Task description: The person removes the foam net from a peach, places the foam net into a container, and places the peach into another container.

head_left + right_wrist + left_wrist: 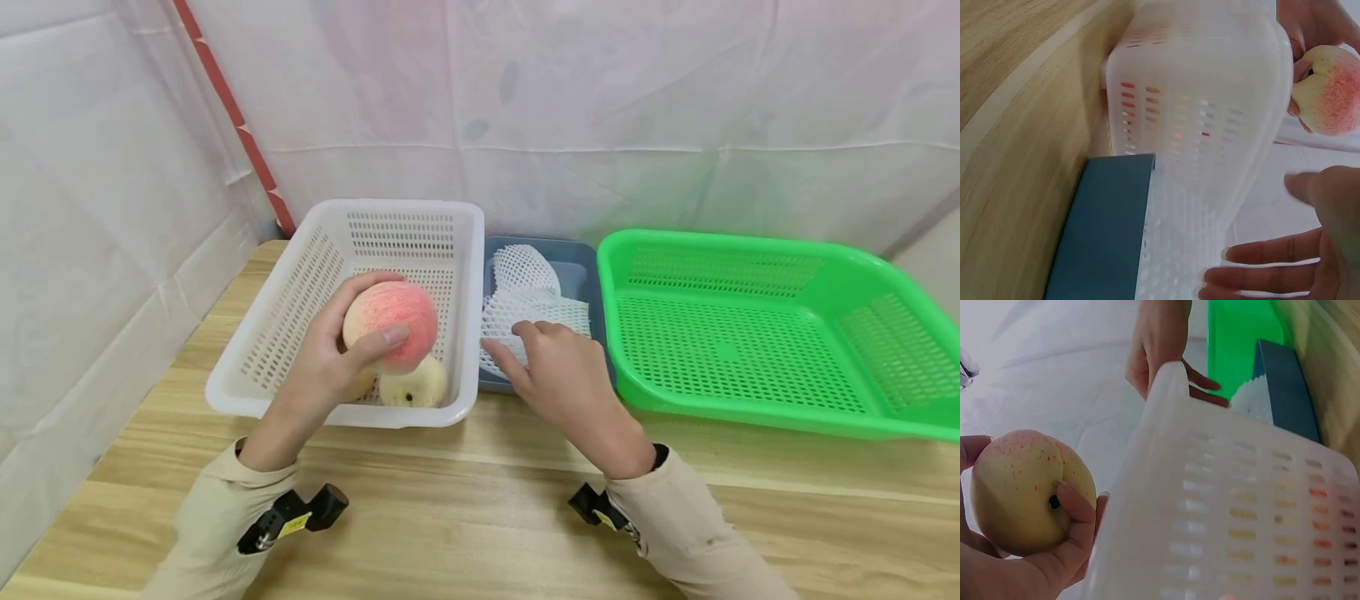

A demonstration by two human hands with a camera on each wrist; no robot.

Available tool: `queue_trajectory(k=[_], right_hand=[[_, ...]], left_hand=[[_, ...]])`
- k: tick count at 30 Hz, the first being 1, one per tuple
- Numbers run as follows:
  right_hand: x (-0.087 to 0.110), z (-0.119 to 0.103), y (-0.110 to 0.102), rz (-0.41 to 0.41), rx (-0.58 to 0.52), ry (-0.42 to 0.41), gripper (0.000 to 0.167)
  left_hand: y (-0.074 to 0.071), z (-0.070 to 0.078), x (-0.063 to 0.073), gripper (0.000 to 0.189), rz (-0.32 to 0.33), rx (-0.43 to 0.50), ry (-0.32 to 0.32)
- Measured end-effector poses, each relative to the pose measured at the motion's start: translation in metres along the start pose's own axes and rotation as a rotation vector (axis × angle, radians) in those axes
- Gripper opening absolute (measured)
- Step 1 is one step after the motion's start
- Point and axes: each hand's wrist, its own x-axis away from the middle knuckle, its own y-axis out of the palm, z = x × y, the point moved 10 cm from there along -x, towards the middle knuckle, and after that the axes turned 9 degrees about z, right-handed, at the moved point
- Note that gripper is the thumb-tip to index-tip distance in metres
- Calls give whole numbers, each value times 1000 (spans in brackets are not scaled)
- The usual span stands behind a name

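Observation:
A pink and cream peach (396, 321) is held by my left hand (324, 354) above the white basket (475, 292), its thumb across the near side. The left wrist view shows the peach's yellowish underside (1016, 494) with a dark stem hole. Below it in the basket lie a pale yellow fruit (412, 385) and part of another yellowish one, mostly hidden by the hand. Over the blue-grey tray (577, 271) hovers my right hand (566, 375), holding nothing, thumb and fingers apart in the right wrist view. White foam fruit nets (525, 271) lie under it; contact cannot be told.
A large green basket (735, 358) stands right of the tray, close against it. The white basket's high slotted wall (1210, 125) rises on the tray's left. Pale cloth (585, 100) hangs behind. All containers rest on a wooden table (465, 517).

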Motion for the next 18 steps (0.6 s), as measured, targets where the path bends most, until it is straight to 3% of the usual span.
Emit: queue_trajectory(k=[9,18], right_hand=[[-2,-11,19,-24,104,16,65],[-6,-19,22,11,125,-38,59]], left_hand=[[-23,-3,1,47,39,-102,-16],[-56,-15,-3,52,49,-398,-73]])
